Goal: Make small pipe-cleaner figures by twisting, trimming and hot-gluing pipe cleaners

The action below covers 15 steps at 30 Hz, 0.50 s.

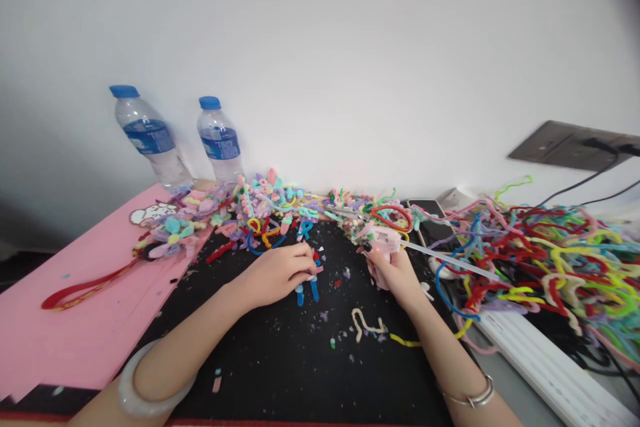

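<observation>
The black mat (pixel 280 367) lies beneath both grips. The right hand (pixel 399 275) wraps round a pink glue gun (pixel 387 240); left of that grip, the left hand (pixel 277 273) pinches a small fuzzy piece (pixel 315 288) (two blue ends (pixel 300 297) jut below).

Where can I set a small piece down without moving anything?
Roomiest: the front of the black mat, between the left forearm and the cream stem, with few scraps. Also the near part of the pink sheets, between the red strap and the mat. Crowded: along the wall, heaped with fuzzy flowers, and the right side, under tangled fuzzy stems.
</observation>
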### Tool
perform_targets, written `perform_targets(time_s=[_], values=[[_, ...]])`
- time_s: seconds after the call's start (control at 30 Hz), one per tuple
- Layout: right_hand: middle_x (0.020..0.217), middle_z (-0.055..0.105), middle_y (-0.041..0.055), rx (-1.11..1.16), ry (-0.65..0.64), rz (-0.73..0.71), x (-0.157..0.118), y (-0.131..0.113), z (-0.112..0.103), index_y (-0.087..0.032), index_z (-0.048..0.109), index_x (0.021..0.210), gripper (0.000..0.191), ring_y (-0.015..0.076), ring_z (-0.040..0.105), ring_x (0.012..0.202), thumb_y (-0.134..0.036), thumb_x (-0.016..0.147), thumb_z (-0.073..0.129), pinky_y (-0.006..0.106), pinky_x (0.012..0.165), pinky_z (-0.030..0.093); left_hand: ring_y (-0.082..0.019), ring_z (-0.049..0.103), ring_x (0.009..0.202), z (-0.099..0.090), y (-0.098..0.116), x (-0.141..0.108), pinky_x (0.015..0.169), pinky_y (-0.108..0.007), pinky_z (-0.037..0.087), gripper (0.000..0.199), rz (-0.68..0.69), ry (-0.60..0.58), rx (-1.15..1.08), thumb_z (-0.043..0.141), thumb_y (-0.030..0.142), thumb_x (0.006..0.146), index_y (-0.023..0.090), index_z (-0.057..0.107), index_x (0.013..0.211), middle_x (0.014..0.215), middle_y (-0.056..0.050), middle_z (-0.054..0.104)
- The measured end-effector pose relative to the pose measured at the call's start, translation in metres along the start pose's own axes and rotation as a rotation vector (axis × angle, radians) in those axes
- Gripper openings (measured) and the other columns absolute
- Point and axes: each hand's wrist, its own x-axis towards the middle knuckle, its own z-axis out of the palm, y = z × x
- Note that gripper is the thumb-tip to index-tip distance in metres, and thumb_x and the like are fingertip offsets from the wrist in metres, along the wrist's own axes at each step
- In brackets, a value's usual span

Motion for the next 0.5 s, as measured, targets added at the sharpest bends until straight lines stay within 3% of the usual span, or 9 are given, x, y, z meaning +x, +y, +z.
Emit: perform_targets(time_s=[0.5], values=[[0.045, 0.047, -0.0043, -0.026, -0.002, 0.004, -0.0001, -0.0014, 0.0003, -0.014, 0.058, 0.081, 0.028, 0.0089, 0.041, 0.036, -0.042, 0.080, 0.053, 0.019, 0.034, 0.033, -0.013, 0.057, 0.078, 0.0008, -0.0001, 0.0017, 0.070, -0.021, 0.041, 0.018, 0.011, 0.000, -0.015, 0.045, 0.020, 0.089, 0.019, 0.062, 0.085, 0.087, -0.002, 0.058]])
